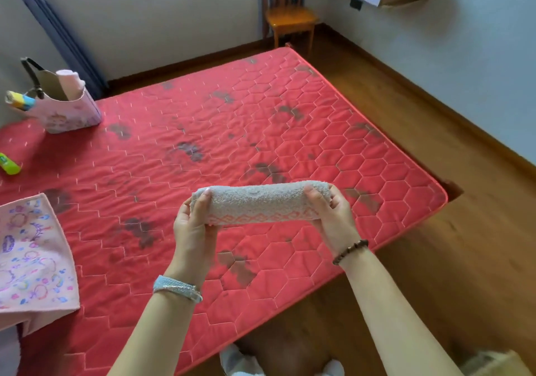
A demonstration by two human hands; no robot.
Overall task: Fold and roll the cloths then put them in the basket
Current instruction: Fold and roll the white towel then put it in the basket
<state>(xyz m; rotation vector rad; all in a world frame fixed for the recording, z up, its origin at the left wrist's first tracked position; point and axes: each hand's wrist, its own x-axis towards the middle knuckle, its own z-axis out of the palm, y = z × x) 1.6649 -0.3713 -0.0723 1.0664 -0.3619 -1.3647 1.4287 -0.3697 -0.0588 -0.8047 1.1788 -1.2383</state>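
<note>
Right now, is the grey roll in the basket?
No, the left hand and right hand hold the roll over the mattress, far from the basket.

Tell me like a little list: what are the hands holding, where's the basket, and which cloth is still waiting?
held: rolled grey towel, left hand and right hand gripping its ends
goal: basket far left on the red mattress, pink roll already inside
waiting: flat pink patterned cloth, near left
</note>
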